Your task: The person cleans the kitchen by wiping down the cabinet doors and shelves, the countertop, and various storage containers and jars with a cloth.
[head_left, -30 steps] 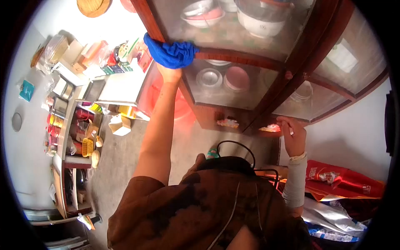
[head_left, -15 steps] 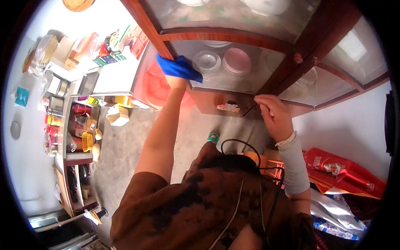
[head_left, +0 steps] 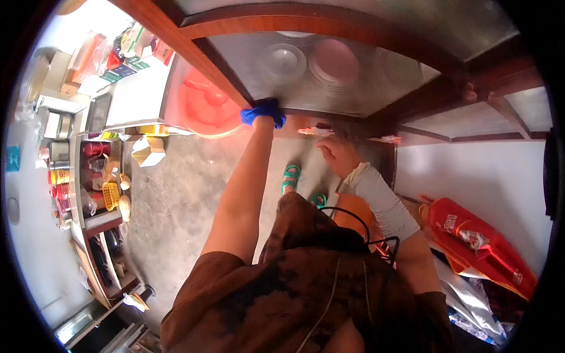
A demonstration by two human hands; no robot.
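Fingers of your left hand: under blue cloth, can't tell grip | cloth: at door's lower-left corner, cabinet | your right hand: fingers curled, can't tell if closed, near cabinet's base

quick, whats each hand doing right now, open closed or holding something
Left hand: holding a blue cloth at the wooden cabinet, fingers hidden.
Right hand: fingers loosely curled, no held item visible; can't tell if fully closed.
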